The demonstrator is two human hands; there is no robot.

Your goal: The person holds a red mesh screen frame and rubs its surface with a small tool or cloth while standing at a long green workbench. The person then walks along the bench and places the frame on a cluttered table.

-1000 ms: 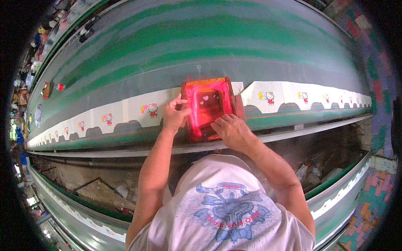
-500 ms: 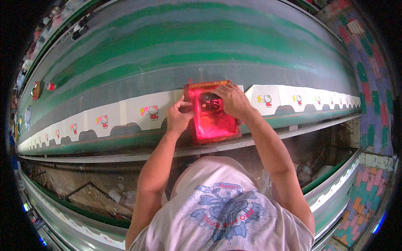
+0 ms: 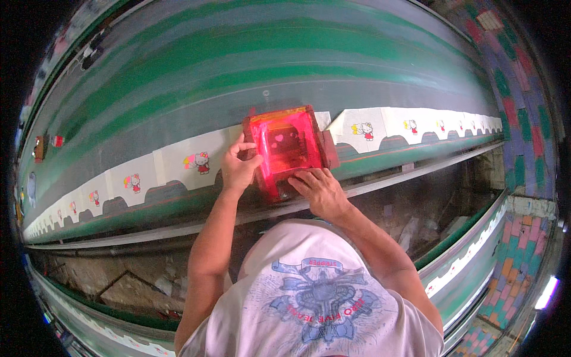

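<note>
A small screen-printing frame (image 3: pixel 318 140), with glossy red-pink mesh, lies tilted over the strip of white cut pieces on the long table. Through its mesh show dark patches and pink hearts. My left hand (image 3: pixel 238 171) pinches the frame's left edge between thumb and fingers. At the frame's near end, my right hand (image 3: pixel 321 193) is closed with bent fingertips on the mesh; whatever it grips is hidden under the fingers. White pieces (image 3: pixel 173 163) printed with a cartoon cat and balloons run left of the frame. More printed pieces (image 3: pixel 397 124) continue to its right, one corner curled up beside it.
The green and grey table (image 3: pixel 357 47) stretches far to both sides, with a pale rail (image 3: pixel 392 178) along its near edge. Small red items (image 3: pixel 57 141) sit at far left. Behind me stands another table with white pieces. A coloured brick floor (image 3: pixel 523 250) lies right.
My right hand has moved from the far end of the frame down to its near end. The left hand stays on the left edge. The whole view has shifted slightly.
</note>
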